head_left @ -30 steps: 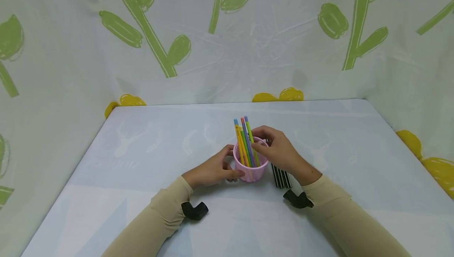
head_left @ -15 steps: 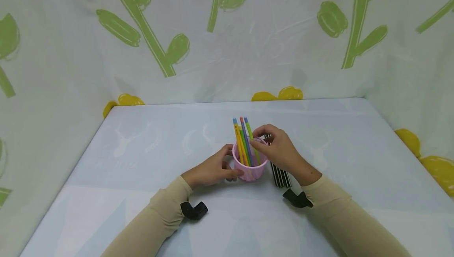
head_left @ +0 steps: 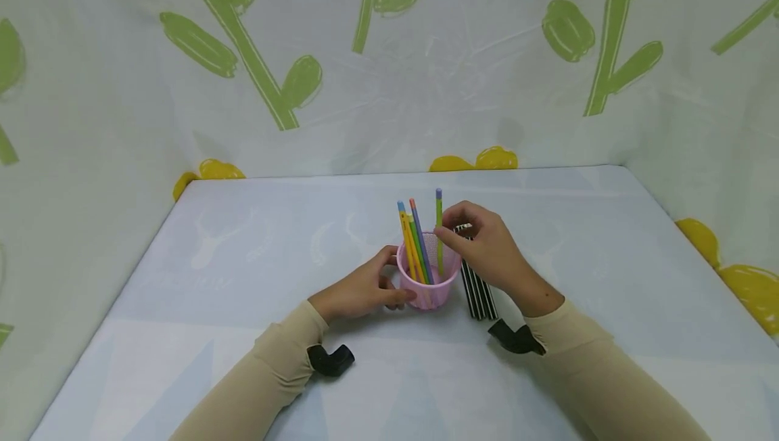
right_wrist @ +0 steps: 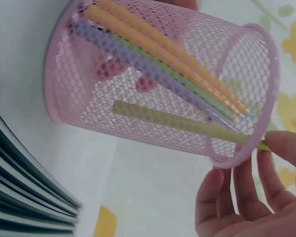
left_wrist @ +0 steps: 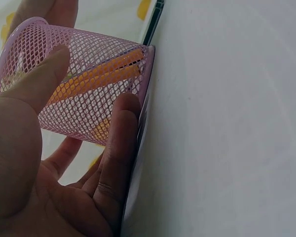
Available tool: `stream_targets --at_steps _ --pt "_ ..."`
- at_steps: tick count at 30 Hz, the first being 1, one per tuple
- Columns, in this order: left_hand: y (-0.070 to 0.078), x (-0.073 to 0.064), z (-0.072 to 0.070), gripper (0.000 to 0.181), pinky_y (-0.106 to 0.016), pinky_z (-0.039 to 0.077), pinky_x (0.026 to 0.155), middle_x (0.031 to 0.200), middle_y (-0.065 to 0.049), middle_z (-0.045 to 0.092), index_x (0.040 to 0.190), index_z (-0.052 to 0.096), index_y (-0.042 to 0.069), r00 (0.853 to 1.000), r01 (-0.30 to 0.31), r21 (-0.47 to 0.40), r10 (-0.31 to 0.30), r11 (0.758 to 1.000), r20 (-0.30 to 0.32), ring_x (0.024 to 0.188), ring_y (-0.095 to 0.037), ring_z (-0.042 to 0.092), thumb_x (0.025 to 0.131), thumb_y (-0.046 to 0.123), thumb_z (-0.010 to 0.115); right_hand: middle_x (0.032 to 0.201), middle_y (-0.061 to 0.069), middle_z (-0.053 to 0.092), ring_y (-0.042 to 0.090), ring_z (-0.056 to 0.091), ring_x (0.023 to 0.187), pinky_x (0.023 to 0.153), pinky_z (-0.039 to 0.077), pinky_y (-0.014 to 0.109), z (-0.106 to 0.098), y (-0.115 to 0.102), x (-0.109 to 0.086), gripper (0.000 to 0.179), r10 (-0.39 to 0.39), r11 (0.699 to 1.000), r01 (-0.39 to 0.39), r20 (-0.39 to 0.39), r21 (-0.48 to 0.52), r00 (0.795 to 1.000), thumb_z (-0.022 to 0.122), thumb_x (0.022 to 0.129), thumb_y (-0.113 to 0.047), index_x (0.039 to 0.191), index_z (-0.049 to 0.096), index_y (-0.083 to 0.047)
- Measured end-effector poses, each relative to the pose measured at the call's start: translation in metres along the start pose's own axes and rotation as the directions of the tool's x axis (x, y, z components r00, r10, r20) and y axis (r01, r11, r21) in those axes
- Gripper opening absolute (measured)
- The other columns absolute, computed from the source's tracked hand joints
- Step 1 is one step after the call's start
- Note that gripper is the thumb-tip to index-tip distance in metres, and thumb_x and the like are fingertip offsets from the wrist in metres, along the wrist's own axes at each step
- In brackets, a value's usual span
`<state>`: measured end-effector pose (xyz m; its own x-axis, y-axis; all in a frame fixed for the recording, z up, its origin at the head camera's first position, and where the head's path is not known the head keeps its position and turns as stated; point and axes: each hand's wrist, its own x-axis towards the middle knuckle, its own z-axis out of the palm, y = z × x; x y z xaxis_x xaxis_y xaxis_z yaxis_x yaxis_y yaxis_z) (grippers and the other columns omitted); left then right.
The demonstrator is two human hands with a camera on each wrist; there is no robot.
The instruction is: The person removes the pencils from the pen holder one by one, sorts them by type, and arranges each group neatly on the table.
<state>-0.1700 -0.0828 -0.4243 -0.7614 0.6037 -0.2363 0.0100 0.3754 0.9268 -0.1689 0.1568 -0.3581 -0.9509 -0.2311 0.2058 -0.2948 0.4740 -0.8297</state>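
Note:
A pink mesh pencil cup (head_left: pixel 429 295) stands on the table, with several pencils (head_left: pixel 416 245) leaning to its left side. My left hand (head_left: pixel 362 289) holds the cup from the left, thumb at its front and fingers curving round behind. Between thumb and fingers of my right hand (head_left: pixel 487 245) is a yellow-green pencil (head_left: pixel 439 214) with a purple end. It stands nearly upright, apart from the others. In the right wrist view its lower end hangs inside the cup, above the base.
Black-and-white striped sticks (head_left: pixel 479 292) lie side by side on the table (head_left: pixel 243 353), right of the cup and partly under my right hand. A cloth wall with green leaf prints (head_left: pixel 462 76) rises behind the table.
My right hand has risen slightly and moved a little right, drawing the yellow-green pencil up and away from the others. My left hand keeps its hold on the cup.

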Motion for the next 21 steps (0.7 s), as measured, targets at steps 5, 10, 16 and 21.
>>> stream_targets --at_steps 5,10,16,21 --pt "0.0007 -0.0003 -0.0003 0.071 -0.031 0.054 0.080 0.139 -0.002 0.046 0.145 0.031 0.028 1.000 0.004 0.005 -0.004 1.000 -0.008 0.087 -0.019 0.068 0.090 0.033 0.076 0.101 0.008 0.068 0.020 0.062 0.090 0.081 0.053 0.025 -0.0029 -0.0056 -0.0017 0.017 -0.044 0.999 0.044 -0.024 0.000 0.999 0.065 0.098 -0.018 0.108 0.059 -0.006" --pt "0.0012 -0.0005 -0.0006 0.071 -0.031 0.054 0.080 0.139 -0.002 0.046 0.145 0.031 0.029 1.000 0.010 0.007 -0.010 1.000 -0.016 0.088 -0.019 0.068 0.090 0.032 0.076 0.101 0.014 0.070 0.024 0.065 0.085 0.077 0.056 0.027 -0.0035 -0.0087 -0.0030 0.019 -0.072 0.996 0.074 -0.034 0.053 0.997 0.057 0.102 -0.015 0.117 0.051 -0.004" --pt "0.0002 -0.0001 0.0002 0.071 -0.030 0.054 0.079 0.140 -0.005 0.046 0.146 0.031 0.026 1.000 0.008 -0.002 -0.008 1.000 0.000 0.087 -0.018 0.068 0.091 0.031 0.075 0.097 0.020 0.067 0.022 0.063 0.074 0.068 0.057 0.027 -0.0041 -0.0091 -0.0053 0.021 -0.081 0.978 0.088 -0.044 0.190 0.996 0.046 0.106 -0.013 0.123 0.042 -0.001" --pt "-0.0011 0.0005 0.0006 0.070 -0.031 0.055 0.079 0.141 -0.004 0.046 0.145 0.032 0.026 1.000 0.005 0.002 -0.005 1.000 -0.001 0.088 -0.018 0.068 0.090 0.032 0.075 0.096 0.021 0.065 0.021 0.065 0.071 0.067 0.059 0.030 -0.0042 -0.0101 -0.0064 0.025 -0.080 0.961 0.092 -0.059 0.261 0.995 0.041 0.108 -0.012 0.129 0.038 0.001"
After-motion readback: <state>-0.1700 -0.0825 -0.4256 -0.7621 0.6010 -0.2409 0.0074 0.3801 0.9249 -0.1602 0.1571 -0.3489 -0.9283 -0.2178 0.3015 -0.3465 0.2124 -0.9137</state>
